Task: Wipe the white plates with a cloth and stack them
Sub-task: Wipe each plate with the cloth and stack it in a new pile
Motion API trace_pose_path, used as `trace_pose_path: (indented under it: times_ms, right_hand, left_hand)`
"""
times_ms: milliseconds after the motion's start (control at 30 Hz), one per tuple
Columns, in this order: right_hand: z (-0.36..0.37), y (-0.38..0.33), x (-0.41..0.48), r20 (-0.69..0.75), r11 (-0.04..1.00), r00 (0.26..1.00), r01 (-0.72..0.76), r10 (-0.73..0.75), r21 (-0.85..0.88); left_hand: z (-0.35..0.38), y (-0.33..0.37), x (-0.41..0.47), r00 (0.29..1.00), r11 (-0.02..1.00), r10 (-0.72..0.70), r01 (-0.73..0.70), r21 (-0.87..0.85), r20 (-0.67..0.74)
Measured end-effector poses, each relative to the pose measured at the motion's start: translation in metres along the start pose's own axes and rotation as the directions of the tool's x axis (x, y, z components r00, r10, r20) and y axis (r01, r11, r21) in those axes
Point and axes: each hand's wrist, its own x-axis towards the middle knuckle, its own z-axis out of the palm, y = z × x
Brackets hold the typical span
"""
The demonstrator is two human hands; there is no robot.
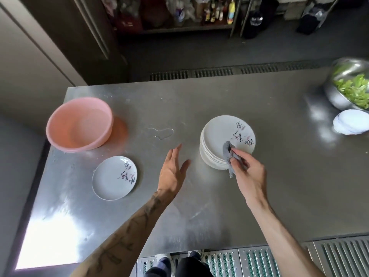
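A stack of white plates (pixel 221 134) with black and red brush marks stands at the middle of the steel table (pixel 269 176). My right hand (pixel 247 170) pinches a grey cloth (pixel 229 156) against the near rim of the top plate. A single white plate (pixel 111 180) of the same pattern lies flat at the near left. Between that plate and the stack hovers my left hand (pixel 173 172), fingers straight and spread, holding nothing.
A pink plastic basin (pixel 79 124) sits at the far left. A small puddle (pixel 161 132) lies between basin and stack. At the far right are a steel bowl of green leaves (pixel 351 86) and another pile of white dishes (pixel 351 121). The table's left edge is close to the single plate.
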Motion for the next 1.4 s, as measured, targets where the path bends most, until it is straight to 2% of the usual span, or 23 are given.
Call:
trace_pose_path:
  times_ms: [100, 267, 400, 533, 633, 733, 900, 1000, 1100, 1200, 1333, 1400]
  right_hand:
    - [0.032, 0.010, -0.019, 0.068, 0.999, 0.997, -0.027, 0.025, 0.029]
    - [0.081, 0.034, -0.039, 0.172, 0.998, 0.983, -0.060, 0.057, 0.015]
    - [0.110, 0.060, -0.053, 0.219, 0.997, 0.973, -0.065, 0.075, -0.052]
    - [0.127, 0.079, -0.065, 0.252, 0.992, 0.963, -0.065, 0.091, -0.112]
    - [0.136, 0.084, -0.073, 0.269, 0.986, 0.955, -0.089, 0.125, -0.141]
    - [0.142, 0.087, -0.079, 0.275, 0.983, 0.953, -0.086, 0.129, -0.163]
    - [0.155, 0.099, -0.078, 0.296, 0.975, 0.951, -0.019, 0.087, -0.223]
    - [0.164, 0.110, -0.068, 0.320, 0.930, 0.947, 0.106, 0.013, -0.352]
    - [0.168, 0.125, -0.058, 0.351, 0.786, 0.928, 0.308, -0.124, -0.536]
    - [0.170, 0.142, -0.051, 0.382, 0.655, 0.915, 0.370, -0.132, -0.659]
    - [0.195, 0.148, -0.036, 0.443, 0.648, 0.886, 0.416, -0.133, -0.638]
    - [0.214, 0.147, -0.040, 0.511, 0.667, 0.846, 0.469, -0.151, -0.579]
  left_hand:
    - [-0.046, -0.062, -0.022, 0.984, 0.990, -0.087, 0.103, 0.096, -0.153]
    - [-0.129, -0.175, -0.045, 0.876, 0.875, -0.408, 0.456, 0.165, -0.257]
    - [-0.164, -0.234, -0.047, 0.883, 0.834, -0.437, 0.469, 0.291, -0.171]
    - [-0.168, -0.255, -0.046, 0.862, 0.851, -0.472, 0.500, 0.161, -0.183]
    - [-0.162, -0.252, -0.048, 0.867, 0.869, -0.463, 0.485, 0.099, -0.185]
    - [-0.143, -0.236, -0.058, 0.893, 0.895, -0.431, 0.441, 0.062, -0.130]
    - [-0.090, -0.204, -0.073, 0.956, 0.933, -0.285, 0.294, 0.206, -0.072]
    - [-0.060, -0.190, -0.077, 0.972, 0.938, -0.231, 0.233, 0.255, -0.038]
    - [-0.044, -0.187, -0.082, 0.981, 0.951, -0.192, 0.186, 0.246, 0.003]
    - [-0.037, -0.193, -0.089, 0.986, 0.971, -0.158, 0.147, 0.189, 0.045]
    - [-0.030, -0.198, -0.085, 0.993, 0.979, -0.105, 0.093, 0.182, 0.059]
    - [-0.029, -0.197, -0.080, 0.994, 0.976, -0.084, 0.069, 0.208, 0.066]
